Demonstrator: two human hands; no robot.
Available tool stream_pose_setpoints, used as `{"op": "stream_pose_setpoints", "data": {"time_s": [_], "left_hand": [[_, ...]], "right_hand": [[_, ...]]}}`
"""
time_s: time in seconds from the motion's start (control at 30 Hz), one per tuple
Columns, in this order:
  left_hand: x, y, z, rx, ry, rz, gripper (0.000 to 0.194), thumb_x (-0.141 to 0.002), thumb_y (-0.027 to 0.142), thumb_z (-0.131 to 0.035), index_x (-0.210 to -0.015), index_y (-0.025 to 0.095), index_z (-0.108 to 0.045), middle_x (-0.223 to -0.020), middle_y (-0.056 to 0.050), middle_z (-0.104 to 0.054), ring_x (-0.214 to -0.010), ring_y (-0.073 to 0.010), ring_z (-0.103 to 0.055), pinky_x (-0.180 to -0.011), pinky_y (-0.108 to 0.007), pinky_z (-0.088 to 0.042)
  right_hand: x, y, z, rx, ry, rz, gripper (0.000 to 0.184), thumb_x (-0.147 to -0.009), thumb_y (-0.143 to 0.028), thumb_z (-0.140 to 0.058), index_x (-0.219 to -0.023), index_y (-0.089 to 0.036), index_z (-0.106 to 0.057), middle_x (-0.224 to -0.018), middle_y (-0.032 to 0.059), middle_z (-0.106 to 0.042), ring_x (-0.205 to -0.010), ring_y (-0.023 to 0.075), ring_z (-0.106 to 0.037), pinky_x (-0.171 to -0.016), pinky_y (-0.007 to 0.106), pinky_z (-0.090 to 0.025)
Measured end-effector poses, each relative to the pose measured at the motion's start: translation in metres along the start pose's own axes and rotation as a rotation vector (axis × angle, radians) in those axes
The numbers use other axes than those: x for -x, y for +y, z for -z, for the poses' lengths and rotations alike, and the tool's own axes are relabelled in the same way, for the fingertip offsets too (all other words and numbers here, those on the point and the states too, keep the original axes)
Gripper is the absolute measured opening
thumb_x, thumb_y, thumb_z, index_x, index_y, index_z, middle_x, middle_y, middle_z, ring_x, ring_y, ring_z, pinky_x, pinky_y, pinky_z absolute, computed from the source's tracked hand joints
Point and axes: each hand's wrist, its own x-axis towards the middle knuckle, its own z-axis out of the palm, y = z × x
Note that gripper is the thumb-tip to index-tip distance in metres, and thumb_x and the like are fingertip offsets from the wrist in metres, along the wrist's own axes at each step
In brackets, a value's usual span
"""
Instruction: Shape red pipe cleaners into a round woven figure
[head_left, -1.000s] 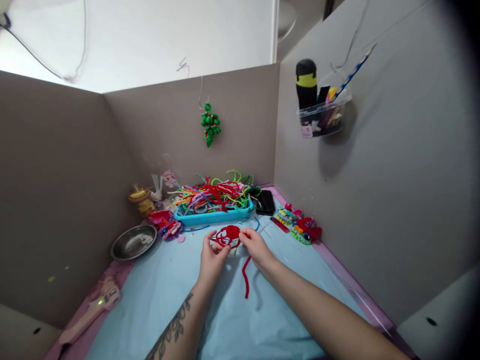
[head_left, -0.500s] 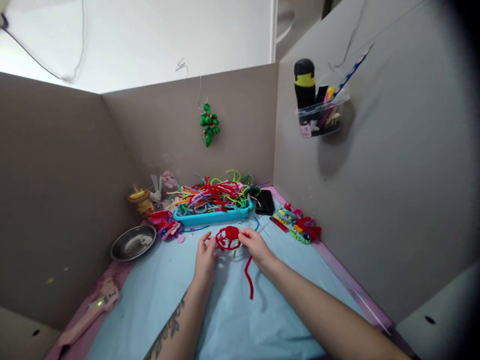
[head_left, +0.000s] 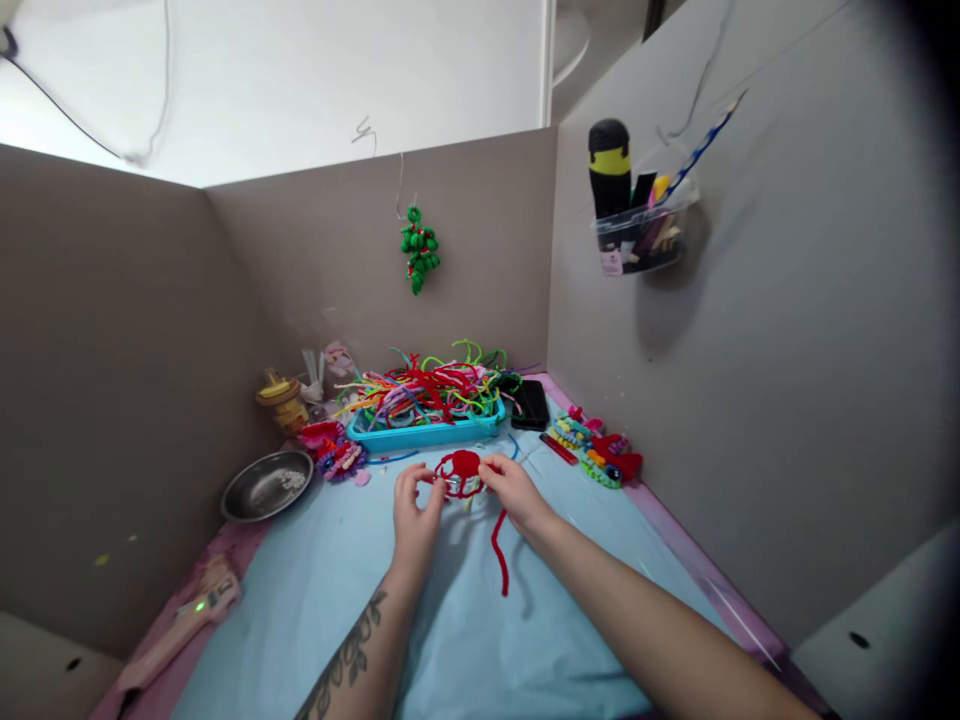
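Note:
Between my hands, just above the blue table cover, is a red pipe-cleaner piece (head_left: 466, 464): a solid round patch with open loops around it. My left hand (head_left: 418, 504) pinches its left edge between thumb and fingers. On the other side, my right hand (head_left: 513, 490) is closed on the right edge. A loose red pipe-cleaner end (head_left: 500, 560) hangs below my right hand. Something small and pale shows beneath the piece, too small to name.
A blue tray (head_left: 420, 436) heaped with coloured pipe cleaners (head_left: 442, 385) stands behind my hands, beside a black phone (head_left: 531, 404). Finished colourful pieces (head_left: 600, 448) lie right. A metal bowl (head_left: 255, 490) and a pink glue gun (head_left: 187, 620) sit left. Grey partitions (head_left: 480, 220) enclose the table.
My left hand has turned inward, its thumb and fingers now pinching the left edge of the red piece. My right hand has kept its hold and barely moved.

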Motion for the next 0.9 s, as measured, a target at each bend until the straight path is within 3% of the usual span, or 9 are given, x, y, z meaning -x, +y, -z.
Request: {"op": "stream_pose_setpoints", "data": {"time_s": [0.1,0.23,0.43,0.57,0.63,0.77,0.9], "left_hand": [[0.001,0.004,0.002,-0.199,-0.042,-0.222,0.013,-0.071,0.031,-0.063,-0.081,0.022,-0.064,-0.109,-0.009,-0.054,-0.111,-0.0263,-0.047,-0.096,-0.042,-0.034],[-0.001,0.003,0.005,-0.232,-0.047,-0.263,0.008,-0.073,0.027,-0.062,-0.078,0.024,-0.067,-0.110,-0.008,-0.056,-0.109,-0.0261,-0.047,-0.096,-0.044,-0.033],[-0.005,-0.004,0.006,0.001,-0.069,0.068,0.012,-0.066,0.031,-0.066,-0.063,0.020,-0.068,-0.110,-0.009,-0.057,-0.107,-0.0269,-0.050,-0.098,-0.044,-0.031],[-0.005,-0.003,0.005,0.034,-0.058,0.107,0.014,-0.067,0.032,-0.065,-0.064,0.018,-0.068,-0.110,-0.010,-0.057,-0.108,-0.0256,-0.051,-0.099,-0.040,-0.032],[-0.004,-0.003,0.003,0.039,-0.068,0.109,0.016,-0.068,0.032,-0.065,-0.077,0.020,-0.069,-0.114,-0.009,-0.055,-0.111,-0.0251,-0.049,-0.095,-0.039,-0.036],[-0.002,-0.007,-0.004,0.187,-0.035,0.239,0.060,-0.062,0.032,-0.072,-0.117,0.023,-0.050,-0.125,-0.012,-0.047,-0.107,-0.0230,-0.051,-0.080,-0.033,-0.045],[0.003,-0.006,-0.012,0.437,-0.184,0.354,0.076,-0.059,0.033,-0.075,-0.123,0.020,-0.037,-0.097,-0.008,-0.061,-0.085,-0.0176,-0.060,-0.073,-0.030,-0.047]], "right_hand": [[0.001,-0.001,0.001,0.053,-0.021,0.042,0.018,-0.070,-0.034,-0.057,-0.065,-0.017,-0.057,-0.059,-0.0023,-0.050,-0.057,0.0114,-0.043,-0.054,0.023,-0.035],[0.003,-0.005,0.000,0.144,-0.052,0.112,0.018,-0.071,-0.033,-0.056,-0.062,-0.017,-0.058,-0.064,-0.0009,-0.051,-0.063,0.0135,-0.046,-0.058,0.024,-0.038],[0.007,-0.010,-0.003,0.221,-0.049,0.178,0.015,-0.071,-0.029,-0.055,-0.064,-0.017,-0.057,-0.073,0.0002,-0.051,-0.071,0.0148,-0.048,-0.067,0.026,-0.039],[0.007,-0.010,-0.003,0.219,-0.045,0.180,0.013,-0.071,-0.029,-0.055,-0.064,-0.018,-0.057,-0.073,0.0003,-0.051,-0.072,0.0150,-0.048,-0.068,0.027,-0.039],[0.005,-0.008,-0.003,0.197,-0.023,0.161,0.014,-0.070,-0.030,-0.055,-0.063,-0.018,-0.057,-0.072,0.0005,-0.052,-0.072,0.0154,-0.048,-0.067,0.027,-0.039],[0.001,-0.003,0.000,0.086,0.033,0.078,0.018,-0.069,-0.035,-0.056,-0.065,-0.018,-0.056,-0.062,-0.0013,-0.050,-0.060,0.0132,-0.045,-0.057,0.025,-0.037],[0.000,0.000,-0.001,-0.040,0.013,-0.009,0.022,-0.069,-0.039,-0.057,-0.068,-0.017,-0.055,-0.057,-0.0033,-0.048,-0.052,0.0104,-0.040,-0.051,0.023,-0.032]]}}
